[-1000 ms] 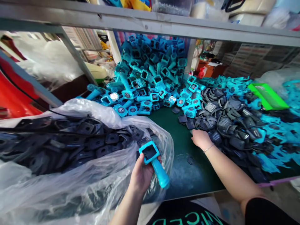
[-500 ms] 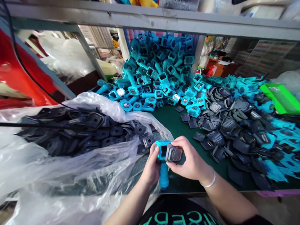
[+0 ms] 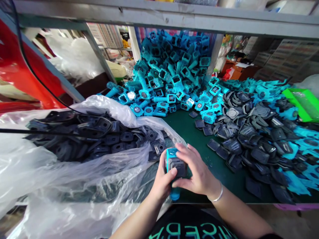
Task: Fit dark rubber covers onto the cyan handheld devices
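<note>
Near the table's front edge, my left hand (image 3: 160,179) is closed around a blue plastic housing (image 3: 171,153) with a square head and a round handle pointing down toward me. A dark grey plastic cover (image 3: 178,167) with stepped raised squares lies over the front of that head. My left thumb presses on the cover's lower left. From the right, my right hand (image 3: 199,171) grips the cover, its fingers over the top right and its thumb below. Whether the cover is seated in the housing cannot be made out.
Blue housings (image 3: 171,76) are heaped at the back centre. A pile of dark grey covers (image 3: 249,129) lies at right, beside a green tray (image 3: 301,104). At left, a clear plastic bag (image 3: 119,166) holds dark parts (image 3: 99,136). A metal beam (image 3: 159,18) crosses above the green table (image 3: 178,122).
The cover has moved left from the housing's right side onto its front. My left thumb has come over onto the cover, and my right fingers have shifted left across the top.
</note>
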`<act>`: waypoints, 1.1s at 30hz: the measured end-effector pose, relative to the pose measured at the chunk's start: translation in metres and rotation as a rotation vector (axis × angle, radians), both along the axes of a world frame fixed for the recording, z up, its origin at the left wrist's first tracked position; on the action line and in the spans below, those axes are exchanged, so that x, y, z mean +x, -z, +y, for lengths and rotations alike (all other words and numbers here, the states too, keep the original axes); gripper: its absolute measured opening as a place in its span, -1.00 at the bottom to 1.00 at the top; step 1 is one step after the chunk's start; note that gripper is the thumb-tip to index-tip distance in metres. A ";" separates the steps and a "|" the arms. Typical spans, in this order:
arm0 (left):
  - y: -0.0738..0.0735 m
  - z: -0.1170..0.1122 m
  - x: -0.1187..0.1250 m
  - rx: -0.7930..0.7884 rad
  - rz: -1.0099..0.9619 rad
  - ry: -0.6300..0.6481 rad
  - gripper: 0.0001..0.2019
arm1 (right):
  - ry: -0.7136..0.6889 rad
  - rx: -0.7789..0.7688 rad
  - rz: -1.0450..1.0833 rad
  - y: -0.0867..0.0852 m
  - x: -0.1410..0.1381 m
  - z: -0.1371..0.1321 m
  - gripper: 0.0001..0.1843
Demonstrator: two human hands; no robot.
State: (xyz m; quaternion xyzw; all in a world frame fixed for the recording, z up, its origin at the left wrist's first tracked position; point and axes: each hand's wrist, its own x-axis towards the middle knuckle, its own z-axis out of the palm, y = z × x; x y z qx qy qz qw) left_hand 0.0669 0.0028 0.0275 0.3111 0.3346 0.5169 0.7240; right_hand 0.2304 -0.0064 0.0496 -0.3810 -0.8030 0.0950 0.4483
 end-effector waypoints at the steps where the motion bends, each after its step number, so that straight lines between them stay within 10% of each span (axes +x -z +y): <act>1: 0.000 -0.001 -0.001 0.022 -0.037 0.016 -0.08 | 0.009 -0.087 0.108 0.004 -0.003 -0.001 -0.04; 5: -0.001 -0.004 -0.006 0.080 -0.120 0.058 -0.03 | -0.086 -0.474 0.519 0.022 -0.024 -0.007 0.20; 8: 0.001 -0.008 -0.014 0.067 -0.142 0.099 -0.02 | -0.080 -0.447 0.621 0.037 -0.043 -0.013 0.13; 14: 0.028 -0.020 -0.067 0.014 -0.057 0.070 -0.01 | -0.117 -0.364 0.147 0.040 -0.044 -0.004 0.14; 21: 0.065 -0.025 -0.162 -0.409 -0.194 -0.008 -0.67 | -0.015 -0.509 -0.343 0.032 -0.050 0.097 -0.25; 26: 0.053 -0.022 -0.153 -0.431 -0.291 -0.103 -0.69 | 0.027 -0.516 -0.319 0.044 -0.068 0.123 -0.28; 33: 0.022 0.003 -0.102 -0.328 -0.313 -0.392 -0.60 | -0.105 -0.528 0.434 0.017 -0.057 0.042 -0.40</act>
